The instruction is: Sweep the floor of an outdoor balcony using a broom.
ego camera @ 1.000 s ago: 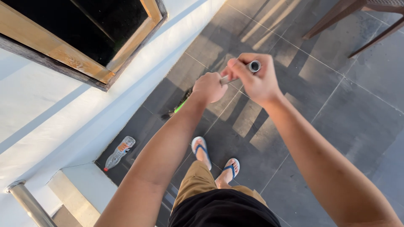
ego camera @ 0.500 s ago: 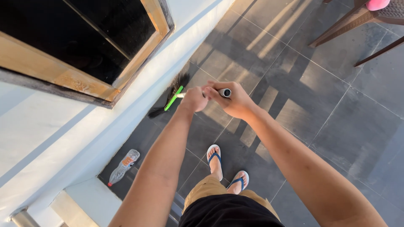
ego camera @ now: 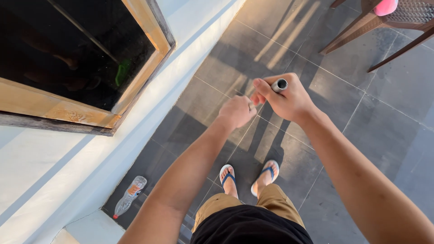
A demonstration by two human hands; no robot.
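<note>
My right hand point(ego camera: 287, 96) is closed round the top end of a grey metal broom handle point(ego camera: 279, 85), whose open tube end faces the camera. Just below and to the left, my left hand point(ego camera: 237, 110) grips the same handle lower down. The rest of the handle and the broom head are hidden behind my hands. My feet in blue-strapped sandals point(ego camera: 228, 175) stand on the dark grey floor tiles point(ego camera: 289, 149) under my arms.
An empty clear plastic bottle point(ego camera: 129, 196) with an orange label lies by the foot of the white wall point(ego camera: 68, 153) at lower left. A dark window in a wooden frame point(ego camera: 138, 79) is upper left. Brown chair legs point(ego camera: 361, 27) stand at top right.
The broom head with its green part, seen by the wall half a second ago, is now hidden. My hands have risen and pulled back toward me, and my feet have shifted.
</note>
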